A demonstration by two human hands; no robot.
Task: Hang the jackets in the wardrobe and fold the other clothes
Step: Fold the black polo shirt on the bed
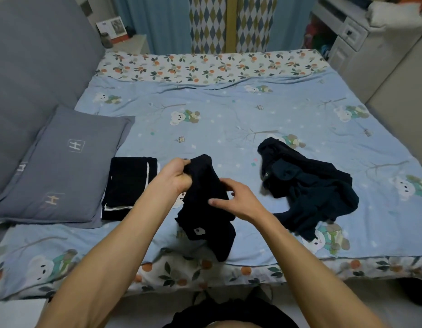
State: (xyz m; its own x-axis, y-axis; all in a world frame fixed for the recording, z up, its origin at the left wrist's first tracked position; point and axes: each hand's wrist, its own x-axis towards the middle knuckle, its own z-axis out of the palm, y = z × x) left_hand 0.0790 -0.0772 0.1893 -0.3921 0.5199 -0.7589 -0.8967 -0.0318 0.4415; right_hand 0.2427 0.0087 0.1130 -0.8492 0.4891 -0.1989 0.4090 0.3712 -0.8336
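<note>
A: Progress? Folding underway; one folded dark stack [129,185] lying flat just beside the grey pillow [63,166]; crumpled dark garment [307,185] waiting unfolded on the bed [228,119], right side; no jackets or wardrobe showing.

B: Hands? Left hand [175,177] clenching the top of a small dark garment [207,209]; right hand [238,202] pinching its middle.

A: Orientation? Hanging above the near bed edge; long axis running roughly vertical, leaning down-right; free end pointing down toward the bed's near edge.
</note>
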